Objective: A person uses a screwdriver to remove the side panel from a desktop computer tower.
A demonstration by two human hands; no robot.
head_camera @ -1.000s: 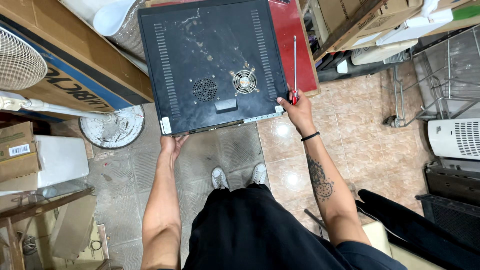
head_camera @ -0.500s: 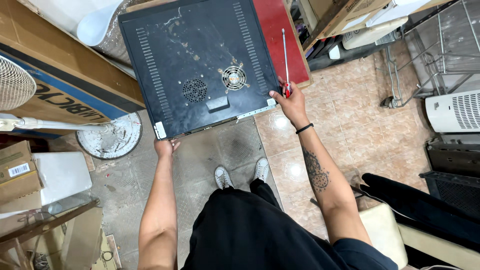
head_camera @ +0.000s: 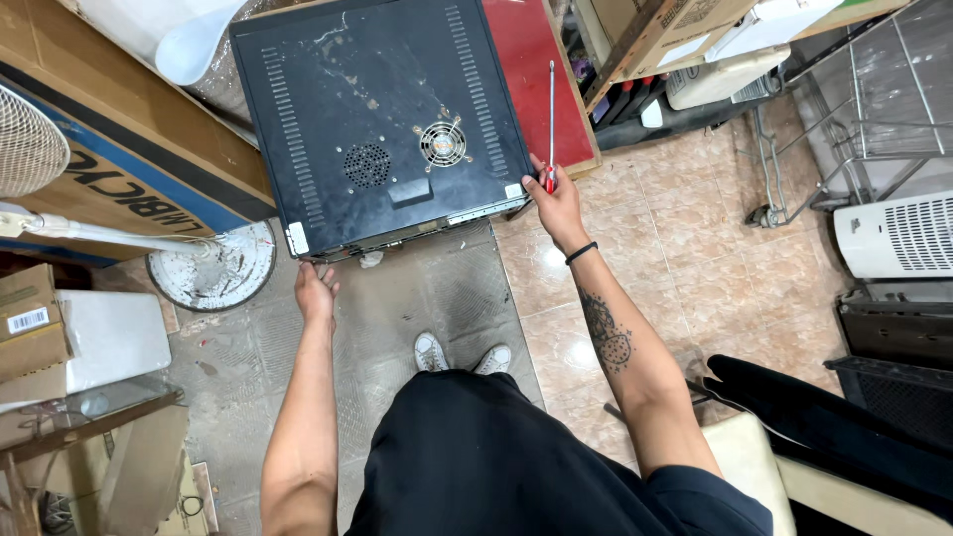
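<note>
Right hand (head_camera: 556,199) closed around the red handle of a screwdriver (head_camera: 551,124), shaft pointing away along the right side of the black casing (head_camera: 382,119); the same hand presses against the casing's near right corner. Left hand (head_camera: 316,290) sits under the near left corner, fingers curled up against the lower edge; how firmly it grips I cannot tell. Casing lies underside up on the red desk (head_camera: 531,74), vent slots along both sides, a small fan (head_camera: 443,144) and a round grille (head_camera: 366,166) near the middle; its near edge overhangs the desk toward the person. Judgement: keep both corners supported evenly and the screwdriver tip clear of the fan. Edges: cardboard box (head_camera: 119,169) touches or nearly touches the left side, a white fan base (head_camera: 213,268) stands just beside the left hand. Open floor (head_camera: 695,228) lies to the right; a chair (head_camera: 794,467) stands behind the right arm.
</note>
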